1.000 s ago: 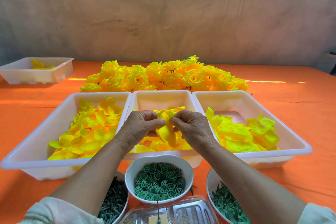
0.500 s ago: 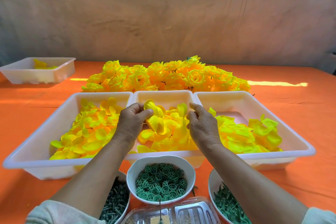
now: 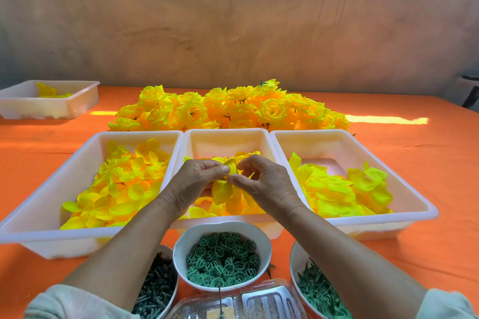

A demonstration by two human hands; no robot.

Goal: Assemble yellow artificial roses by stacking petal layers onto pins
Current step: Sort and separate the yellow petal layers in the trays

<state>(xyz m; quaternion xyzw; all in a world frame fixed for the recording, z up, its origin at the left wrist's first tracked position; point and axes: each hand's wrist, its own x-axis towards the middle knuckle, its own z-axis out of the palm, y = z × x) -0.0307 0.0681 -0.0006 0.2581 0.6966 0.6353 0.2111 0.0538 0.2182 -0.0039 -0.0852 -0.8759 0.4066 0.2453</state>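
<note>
I am holding a petal layer over the middle tray, just above the loose petals lying in it. My left hand is pinching it from the left between thumb and curled fingers. My right hand is pinching it from the right with thumb and forefinger, the other fingers arching loosely above. The pins are lying in a bowl by my left forearm. Whether one is already inside the bunch I cannot tell, as my fingers are hiding the centre.

I am judging the layer as next to weightless and quite soft: it looks like thin fabric, and it is drooping below my fingers rather than standing out stiff. It is unlikely to break, but it will crumple, and a slack pinch may let it slide or spring open. So the place to hold is the centre, close to where a pin would pass — not the floppy outer lobes. Finished roses are lying heaped behind the trays.
</note>
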